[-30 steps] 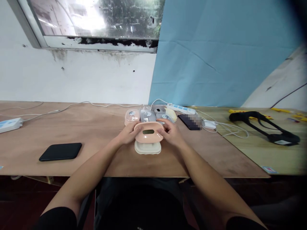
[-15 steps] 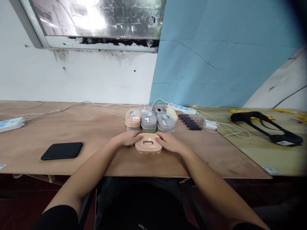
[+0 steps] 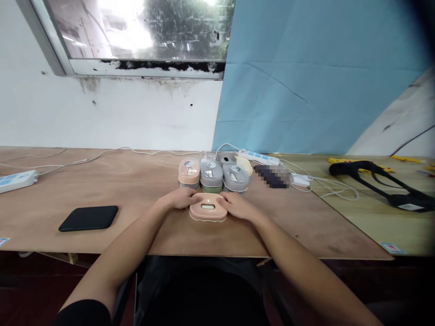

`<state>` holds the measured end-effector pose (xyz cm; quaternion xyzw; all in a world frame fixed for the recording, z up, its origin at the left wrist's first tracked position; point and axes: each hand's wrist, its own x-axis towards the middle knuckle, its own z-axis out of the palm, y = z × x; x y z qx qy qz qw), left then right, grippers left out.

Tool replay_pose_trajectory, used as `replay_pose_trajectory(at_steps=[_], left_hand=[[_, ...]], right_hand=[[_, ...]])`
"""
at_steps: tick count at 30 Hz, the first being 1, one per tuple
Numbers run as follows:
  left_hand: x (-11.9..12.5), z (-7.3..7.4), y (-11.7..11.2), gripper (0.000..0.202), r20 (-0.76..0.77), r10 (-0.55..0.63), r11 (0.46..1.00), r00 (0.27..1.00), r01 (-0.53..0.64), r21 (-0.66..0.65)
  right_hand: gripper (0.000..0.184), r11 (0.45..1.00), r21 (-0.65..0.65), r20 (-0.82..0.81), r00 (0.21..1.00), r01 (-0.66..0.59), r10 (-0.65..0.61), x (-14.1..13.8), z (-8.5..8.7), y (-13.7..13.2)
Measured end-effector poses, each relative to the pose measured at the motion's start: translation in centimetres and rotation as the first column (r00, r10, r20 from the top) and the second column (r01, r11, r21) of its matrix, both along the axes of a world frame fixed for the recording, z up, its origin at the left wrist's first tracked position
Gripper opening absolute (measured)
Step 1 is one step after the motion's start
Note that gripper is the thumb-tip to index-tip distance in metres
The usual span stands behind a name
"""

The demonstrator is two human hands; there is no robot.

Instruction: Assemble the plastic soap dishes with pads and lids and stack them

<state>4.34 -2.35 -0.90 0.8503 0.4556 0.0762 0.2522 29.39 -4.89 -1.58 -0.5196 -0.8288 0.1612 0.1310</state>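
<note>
A peach-coloured lidded box with a small oblong window in its lid is on the table in front of me. My left hand grips its left side, thumb on the lid. On the opposite side my right hand holds it the same way, with the thumb over the lid's edge. The fingers under and behind the box are mostly hidden. Just beyond it stand similar boxes with clear covers: a peach one, a grey one on a green base and another grey one.
A black phone-like slab lies at the left. Power strips and white cables run along the back. A white adapter and a black strap-like frame are at the right. The wooden table's front edge is close to me.
The whole view has shifted slightly, with the scene sitting a little lower. Both hands keep their hold on the peach box, which appears slightly tilted compared with before.
</note>
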Motion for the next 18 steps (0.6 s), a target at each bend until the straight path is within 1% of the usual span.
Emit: replay_pose_trajectory(at_steps=[3,6,8,10,12,14,16,18], left_hand=[[0.0,-0.3,0.4,0.043,-0.019,0.003,0.998,1.0,-0.002,0.064],[-0.1,-0.6,0.7,0.044,-0.035,0.014,0.997,0.999,-0.012,0.071],[-0.2,-0.8,0.9,0.043,-0.029,0.02,0.998,0.999,-0.018,0.063],[-0.4,-0.9,1.0,0.042,0.0,0.024,0.999,1.0,-0.024,0.045],[-0.6,-1.0,1.2,0.042,0.028,0.03,0.999,0.999,-0.03,0.022],[-0.8,-1.1,1.3,0.043,0.035,0.035,0.999,0.999,-0.035,0.003],[-0.9,-1.2,1.4,0.043,0.028,0.043,0.999,0.999,-0.043,-0.004],[-1.0,-1.3,1.6,0.042,0.022,0.048,0.999,0.999,-0.048,0.0]], right_hand=[[0.041,1.0,0.002,0.04,0.999,0.01,-0.01,-0.3,0.0,0.0],[0.037,0.999,0.04,0.072,0.997,0.028,-0.031,-0.7,-0.2,-0.4],[0.035,0.991,0.113,0.093,0.993,0.065,-0.076,-0.9,0.0,-0.9],[0.036,0.967,0.229,0.074,0.988,0.114,-0.134,-1.3,0.7,-1.3],[0.038,0.925,0.35,-0.006,0.988,0.149,-0.157,-1.7,2.2,-1.0],[0.038,0.882,0.441,-0.104,0.986,0.165,-0.133,-2.3,4.7,0.4],[0.039,0.86,0.481,-0.148,0.983,0.17,-0.111,-3.0,7.5,3.2],[0.039,0.863,0.481,-0.136,0.986,0.155,-0.101,-3.9,10.0,7.0]])
